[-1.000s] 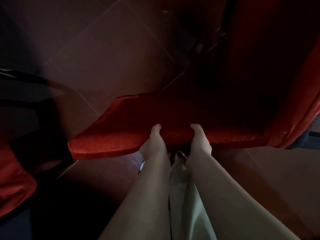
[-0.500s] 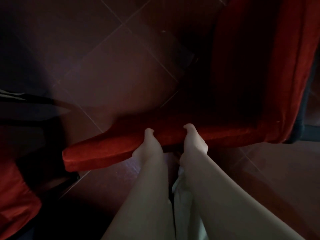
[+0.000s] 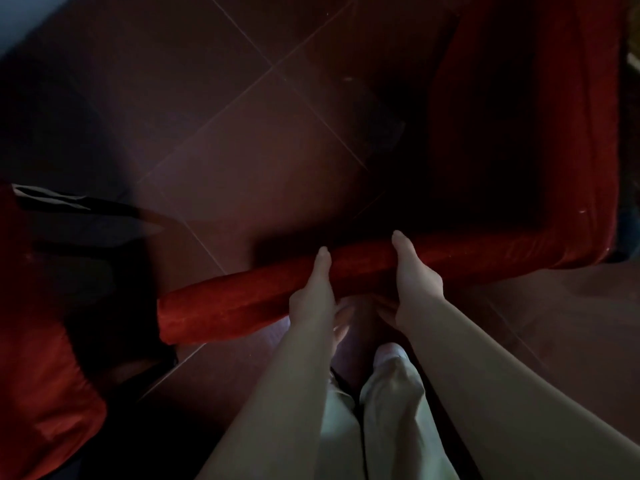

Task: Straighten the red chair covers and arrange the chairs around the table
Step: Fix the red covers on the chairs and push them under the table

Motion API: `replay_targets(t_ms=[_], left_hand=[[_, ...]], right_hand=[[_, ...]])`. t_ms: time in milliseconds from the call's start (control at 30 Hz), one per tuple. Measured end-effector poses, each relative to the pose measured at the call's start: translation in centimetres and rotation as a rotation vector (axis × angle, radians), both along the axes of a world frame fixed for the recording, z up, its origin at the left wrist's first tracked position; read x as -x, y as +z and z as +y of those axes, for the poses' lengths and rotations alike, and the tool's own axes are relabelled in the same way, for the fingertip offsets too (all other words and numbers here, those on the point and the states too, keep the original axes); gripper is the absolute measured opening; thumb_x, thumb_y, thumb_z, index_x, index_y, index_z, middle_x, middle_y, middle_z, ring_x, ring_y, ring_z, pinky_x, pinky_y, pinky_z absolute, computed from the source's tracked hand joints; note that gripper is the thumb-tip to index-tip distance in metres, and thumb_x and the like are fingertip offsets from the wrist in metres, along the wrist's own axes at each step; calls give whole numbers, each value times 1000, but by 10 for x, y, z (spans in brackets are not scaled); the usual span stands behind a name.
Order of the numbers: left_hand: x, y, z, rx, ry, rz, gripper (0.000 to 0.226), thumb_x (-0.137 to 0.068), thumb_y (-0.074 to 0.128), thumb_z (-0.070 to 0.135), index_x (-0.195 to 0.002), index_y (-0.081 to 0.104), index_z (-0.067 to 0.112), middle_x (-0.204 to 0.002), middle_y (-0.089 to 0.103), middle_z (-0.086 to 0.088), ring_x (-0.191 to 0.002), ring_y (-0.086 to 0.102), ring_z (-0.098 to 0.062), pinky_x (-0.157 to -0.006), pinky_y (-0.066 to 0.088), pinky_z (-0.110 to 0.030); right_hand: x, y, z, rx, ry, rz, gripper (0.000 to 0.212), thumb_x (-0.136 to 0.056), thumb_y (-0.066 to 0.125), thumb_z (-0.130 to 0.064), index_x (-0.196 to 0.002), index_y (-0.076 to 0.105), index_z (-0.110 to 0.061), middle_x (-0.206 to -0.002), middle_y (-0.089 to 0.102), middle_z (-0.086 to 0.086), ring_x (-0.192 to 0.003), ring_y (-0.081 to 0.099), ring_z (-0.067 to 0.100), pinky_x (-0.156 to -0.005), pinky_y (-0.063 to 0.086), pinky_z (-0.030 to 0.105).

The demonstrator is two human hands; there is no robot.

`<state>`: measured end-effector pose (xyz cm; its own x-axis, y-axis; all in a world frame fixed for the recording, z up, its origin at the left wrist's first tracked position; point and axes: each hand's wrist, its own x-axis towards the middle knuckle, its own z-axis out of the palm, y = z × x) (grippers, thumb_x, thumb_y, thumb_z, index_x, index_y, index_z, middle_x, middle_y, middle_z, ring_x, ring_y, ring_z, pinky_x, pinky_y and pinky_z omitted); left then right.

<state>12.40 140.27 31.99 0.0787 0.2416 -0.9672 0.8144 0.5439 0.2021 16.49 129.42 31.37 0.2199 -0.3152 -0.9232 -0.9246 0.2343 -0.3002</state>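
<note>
A chair with a red cover [image 3: 242,299] is in front of me, tipped so that its top edge runs as a red bar across the middle of the view. Its red side [image 3: 540,133] rises along the right. My left hand [image 3: 317,292] grips the bar from the near side, thumb on top. Close to its right, my right hand [image 3: 414,282] grips the same edge, its fingers wrapped underneath. The scene is very dark, and the chair's legs and seat are lost in shadow.
Dark brown floor tiles [image 3: 242,140] lie beyond the chair. Another red-covered chair [image 3: 38,393] stands at the lower left, with a dark frame part [image 3: 79,202] above it. My light trousers [image 3: 381,427] are at the bottom centre.
The chair has tilted further, so its broad red face has narrowed to a thin bar. Both hands kept their grip on the edge and now sit slightly higher and further apart.
</note>
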Motion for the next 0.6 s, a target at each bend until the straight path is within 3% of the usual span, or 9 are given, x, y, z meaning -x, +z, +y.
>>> replay_targets(t_ms=[100,233,267,333,400,467,600], left_hand=[[13,10,13,48,-208,34,66,-80,56,77,-104,66,15,-85,76,-2,-69,73,-17,-55,45,-28],[16,25,32,40,-406,-14,62,-96,46,59,-98,69,2,-81,75,-13,-46,67,-16,-32,42,-18],[15,28,36,1,-454,-38,60,-98,46,55,-95,70,0,-77,74,-14,-42,65,-16,-32,41,-17],[11,28,47,-178,-555,-134,51,-99,49,50,-85,72,7,-67,74,-9,-41,63,-16,-42,44,-18],[7,25,59,-441,-631,-306,40,-94,52,50,-76,71,20,-63,72,2,-48,65,-15,-59,48,-26],[2,20,68,-611,-689,-443,35,-86,49,54,-76,69,27,-65,71,10,-62,68,-14,-71,51,-33],[4,-2,73,-949,-1009,-422,27,-96,50,46,-93,69,27,-92,70,6,-93,63,-21,-83,47,-37]], right_hand=[[10,7,1,-70,190,54,72,-74,65,-69,-120,58,-13,-100,71,9,-79,71,27,-71,57,38],[16,29,13,-249,750,116,54,-89,51,-62,-98,69,-11,-75,74,4,-62,71,18,-59,49,27],[14,32,17,-196,913,56,52,-90,50,-60,-90,71,-12,-68,72,2,-58,69,16,-56,48,24],[9,34,21,109,1152,-192,45,-89,50,-58,-79,69,-18,-70,70,0,-68,68,20,-59,47,25],[-2,38,23,417,1205,-449,35,-88,51,-55,-81,64,-24,-80,68,-3,-83,64,24,-67,42,30],[-12,37,25,526,1265,-621,26,-88,53,-52,-88,64,-29,-92,66,-6,-96,59,23,-76,40,34],[-14,7,30,693,1643,-545,47,-96,36,-58,-113,63,-23,-117,62,-1,-116,50,24,-102,30,42]])
